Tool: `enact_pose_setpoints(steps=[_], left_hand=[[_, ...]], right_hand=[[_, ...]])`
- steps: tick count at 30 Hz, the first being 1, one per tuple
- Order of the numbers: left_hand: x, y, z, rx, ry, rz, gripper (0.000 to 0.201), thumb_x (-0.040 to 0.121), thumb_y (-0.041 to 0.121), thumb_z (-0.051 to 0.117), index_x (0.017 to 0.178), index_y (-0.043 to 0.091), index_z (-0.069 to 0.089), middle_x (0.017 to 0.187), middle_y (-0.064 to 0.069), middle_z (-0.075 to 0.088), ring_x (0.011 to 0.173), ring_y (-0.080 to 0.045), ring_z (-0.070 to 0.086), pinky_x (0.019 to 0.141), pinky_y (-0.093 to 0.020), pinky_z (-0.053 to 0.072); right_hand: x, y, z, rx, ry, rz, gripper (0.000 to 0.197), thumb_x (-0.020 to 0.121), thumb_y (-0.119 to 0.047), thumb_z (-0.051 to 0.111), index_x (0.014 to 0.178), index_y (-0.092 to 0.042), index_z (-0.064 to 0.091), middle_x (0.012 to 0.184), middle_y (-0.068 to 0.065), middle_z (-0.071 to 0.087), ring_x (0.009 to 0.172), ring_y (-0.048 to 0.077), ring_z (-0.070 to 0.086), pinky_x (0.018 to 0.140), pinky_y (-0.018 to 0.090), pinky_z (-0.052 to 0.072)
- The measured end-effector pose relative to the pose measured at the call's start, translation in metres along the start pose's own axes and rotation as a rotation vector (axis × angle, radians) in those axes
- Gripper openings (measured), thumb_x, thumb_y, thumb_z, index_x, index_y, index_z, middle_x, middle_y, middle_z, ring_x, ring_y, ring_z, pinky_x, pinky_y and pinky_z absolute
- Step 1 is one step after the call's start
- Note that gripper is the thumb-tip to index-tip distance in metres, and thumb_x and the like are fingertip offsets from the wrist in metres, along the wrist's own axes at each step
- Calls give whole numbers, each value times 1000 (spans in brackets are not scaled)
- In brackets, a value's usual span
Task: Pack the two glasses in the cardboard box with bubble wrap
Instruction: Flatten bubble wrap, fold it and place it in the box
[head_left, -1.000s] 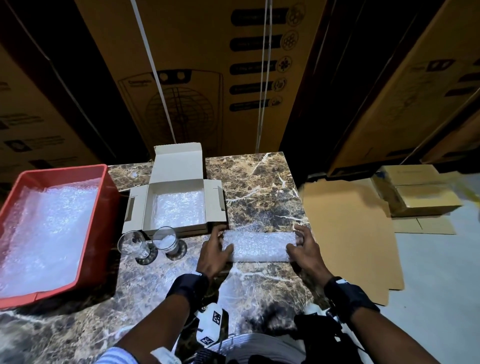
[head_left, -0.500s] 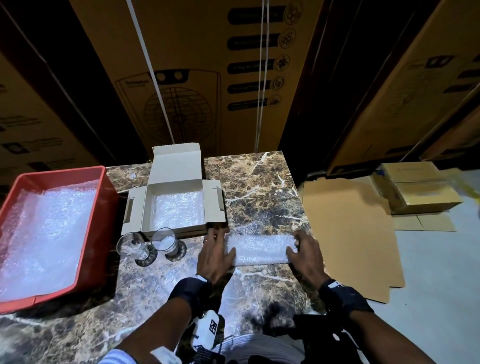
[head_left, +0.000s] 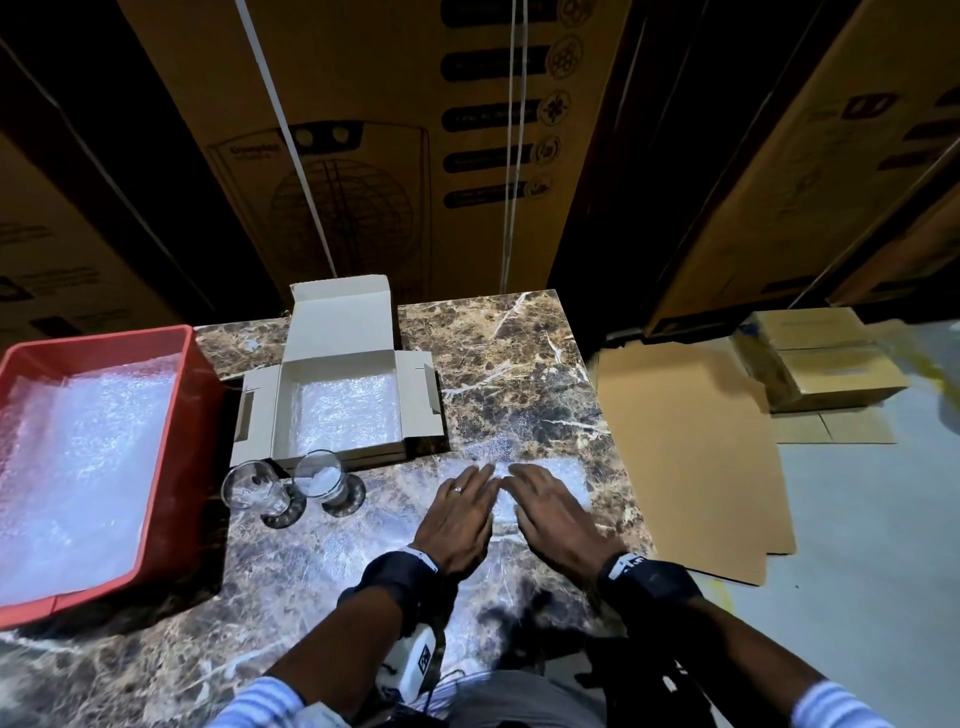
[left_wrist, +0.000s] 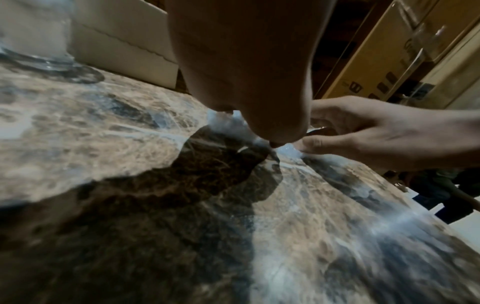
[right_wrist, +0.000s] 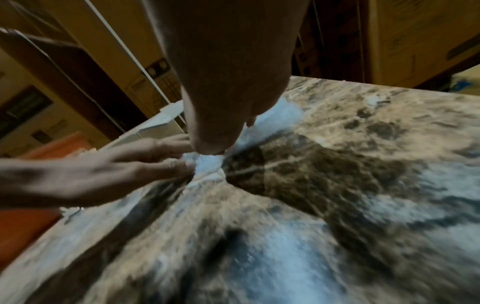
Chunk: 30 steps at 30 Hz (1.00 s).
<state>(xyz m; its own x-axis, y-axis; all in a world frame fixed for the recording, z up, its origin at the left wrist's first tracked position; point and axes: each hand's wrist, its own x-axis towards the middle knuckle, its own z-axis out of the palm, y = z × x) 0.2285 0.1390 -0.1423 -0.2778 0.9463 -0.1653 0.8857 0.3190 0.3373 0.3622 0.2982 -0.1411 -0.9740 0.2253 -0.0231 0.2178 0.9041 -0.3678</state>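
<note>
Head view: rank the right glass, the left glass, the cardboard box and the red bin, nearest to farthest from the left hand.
From the left hand:
1. Right glass, just to its left.
2. Left glass, further left, beside the first. The cardboard box, up and left behind the glasses, is too close to call against it.
3. Red bin, far left.

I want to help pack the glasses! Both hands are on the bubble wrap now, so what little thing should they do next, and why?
Probably reach the left hand to the nearer glass and lay it on the bubble wrap. Both hands, the right hand too, lie flat on that sheet on the table, so it looks smoothed. Both glasses stand bare outside the cardboard box.
</note>
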Motion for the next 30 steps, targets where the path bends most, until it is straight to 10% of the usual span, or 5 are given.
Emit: enact_pose_setpoints(steps=[6,15,25,30], left_hand=[[-4,-14,13,84,-37,28,64,105,42,13,165,19,10,173,-2,-2,159,-23,1,127,-45,8],[-22,-43,5,140,-103,-42,74,101,71,11,163,36,-9,169,6,-21,157,-19,-17,123,-50,-11],[-41,-63,-5,118,-79,-106,87,95,78,25,164,33,-3,170,3,-20,158,-25,-15,123,-53,-10],[-36,-41,-16,26,28,-67,99,82,73,54,162,28,17,172,-8,0,158,-30,-2,124,-55,5]], right_hand=[[-23,4,14,-99,-92,-1,56,110,-34,25,164,-24,11,171,-2,4,158,17,2,128,39,0],[-39,28,1,-210,-188,130,78,102,-72,11,163,-28,-10,169,-6,-17,155,12,-20,127,46,-5],[-46,35,-16,-93,-186,252,87,100,-71,30,164,-21,0,170,-2,-10,157,17,-5,128,44,0],[-39,27,-25,-123,-16,74,59,97,-55,52,147,-26,44,151,7,42,136,26,38,113,51,37]])
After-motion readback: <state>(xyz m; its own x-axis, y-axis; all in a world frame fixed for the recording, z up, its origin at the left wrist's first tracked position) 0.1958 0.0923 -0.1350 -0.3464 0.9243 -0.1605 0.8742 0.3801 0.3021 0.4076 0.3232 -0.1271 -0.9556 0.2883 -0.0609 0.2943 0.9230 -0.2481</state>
